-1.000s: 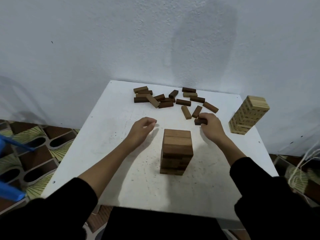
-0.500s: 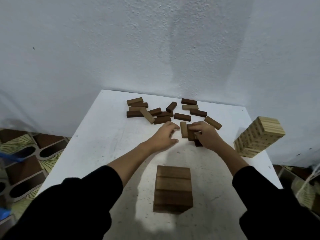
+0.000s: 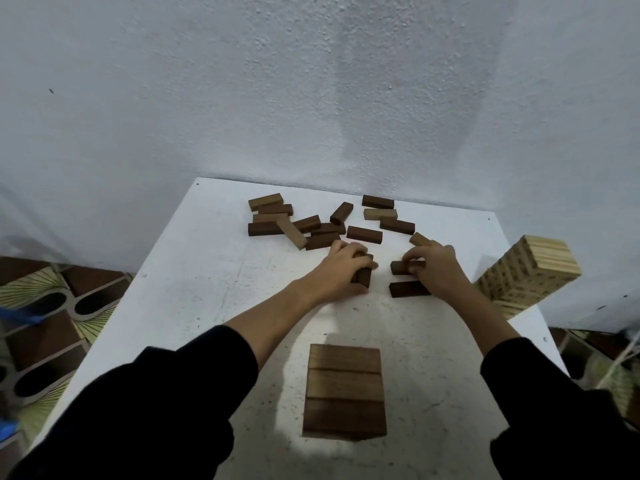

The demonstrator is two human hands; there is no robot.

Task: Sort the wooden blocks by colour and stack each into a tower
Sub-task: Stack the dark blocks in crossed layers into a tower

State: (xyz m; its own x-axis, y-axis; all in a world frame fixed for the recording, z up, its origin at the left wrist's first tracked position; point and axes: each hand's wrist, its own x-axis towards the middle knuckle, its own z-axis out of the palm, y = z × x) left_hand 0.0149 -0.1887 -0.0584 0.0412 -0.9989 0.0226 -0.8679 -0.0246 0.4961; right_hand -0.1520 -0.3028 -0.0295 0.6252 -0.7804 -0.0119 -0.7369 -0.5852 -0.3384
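A dark brown tower (image 3: 345, 389) stands near the front of the white table (image 3: 194, 282); I see its top layer of three blocks from above. Several loose dark and mid-brown blocks (image 3: 364, 234) lie scattered at the far side. My left hand (image 3: 341, 271) grips a dark block (image 3: 362, 277) just below that scatter. My right hand (image 3: 434, 268) pinches another dark block (image 3: 401, 267) by its end. One more dark block (image 3: 407, 289) lies flat right under that hand. A pale wood tower (image 3: 526, 275) stands at the table's right edge.
A white wall rises directly behind the table. Patterned floor tiles (image 3: 52, 299) show to the left, with a blue object (image 3: 24, 315) at the left border. Pale cords (image 3: 627, 358) hang at the right. My dark sleeves cover the lower corners.
My left hand reached forward from beside the dark tower and took hold of a block. My right hand shifted slightly right with its block. The camera leaned forward over the tower.
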